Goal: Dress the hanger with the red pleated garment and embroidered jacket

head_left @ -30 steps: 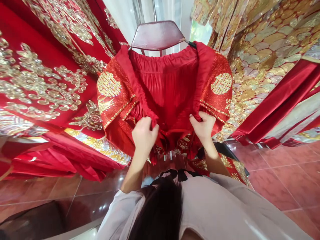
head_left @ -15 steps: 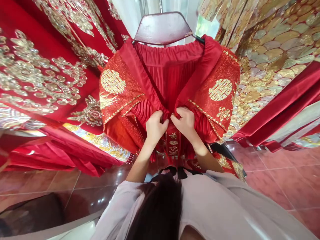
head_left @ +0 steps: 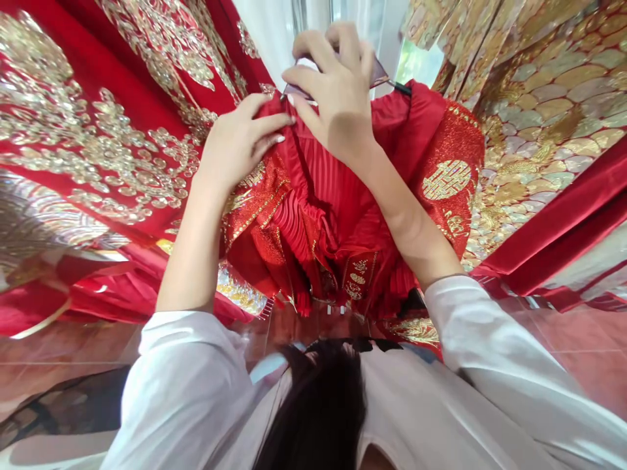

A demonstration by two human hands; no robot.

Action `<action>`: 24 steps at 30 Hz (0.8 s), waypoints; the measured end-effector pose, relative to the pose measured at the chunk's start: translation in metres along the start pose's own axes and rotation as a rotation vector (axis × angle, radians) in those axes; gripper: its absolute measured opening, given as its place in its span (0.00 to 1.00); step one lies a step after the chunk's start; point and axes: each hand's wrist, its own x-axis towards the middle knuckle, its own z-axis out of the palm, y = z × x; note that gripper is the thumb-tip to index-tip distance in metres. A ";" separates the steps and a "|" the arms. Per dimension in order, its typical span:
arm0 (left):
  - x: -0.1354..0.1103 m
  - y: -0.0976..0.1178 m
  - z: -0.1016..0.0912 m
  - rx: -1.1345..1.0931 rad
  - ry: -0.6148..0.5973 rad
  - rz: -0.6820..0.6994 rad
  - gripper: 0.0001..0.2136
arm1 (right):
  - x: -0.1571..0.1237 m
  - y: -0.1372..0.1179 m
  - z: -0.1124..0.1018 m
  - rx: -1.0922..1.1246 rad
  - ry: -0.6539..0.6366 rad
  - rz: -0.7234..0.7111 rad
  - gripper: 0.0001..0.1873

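Note:
A red pleated skirt (head_left: 298,225) with gold embroidery and a gathered waistband hangs in front of me. Its waist sags in a V between the two ends of a hanger (head_left: 379,73). At the hanger's left end, my left hand (head_left: 235,147) is closed on the waistband, thumb and fingertips pinching the cloth. My right hand (head_left: 337,91) reaches across and curls its fingers over the hanger's broad middle plate. The right thumb lies near the left hand's fingertips. Both hands cover the hanger's left clip and most of the plate.
On the left hangs a red garment with beaded silver-gold trim (head_left: 117,156). A gold scale-patterned garment (head_left: 539,111) hangs close on the right, with red cloth strips (head_left: 553,228) below it. Pale curtains (head_left: 269,39) are behind the hanger. Reddish tiles (head_left: 578,339) cover the floor.
Both hands have left the front of the waistband and gone up. The left is now at the hanger's left end, the right on the hanger. The skirt's front has dropped into folds.

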 end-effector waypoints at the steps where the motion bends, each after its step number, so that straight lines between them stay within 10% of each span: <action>1: 0.002 -0.003 0.001 0.040 0.011 0.008 0.09 | 0.006 -0.002 -0.001 0.001 -0.012 0.006 0.13; 11: 0.014 -0.021 0.003 0.225 0.613 0.380 0.11 | 0.020 0.004 0.007 0.044 0.029 -0.033 0.09; 17: -0.010 0.002 0.023 0.327 0.181 0.254 0.14 | 0.025 0.007 0.008 -0.051 -0.082 -0.022 0.13; 20: -0.044 0.002 0.054 0.360 0.212 0.195 0.23 | -0.015 0.010 0.014 -0.001 0.123 -0.160 0.17; 24: -0.132 -0.013 0.133 0.029 0.512 -0.060 0.09 | -0.133 0.002 0.050 0.293 0.326 -0.050 0.15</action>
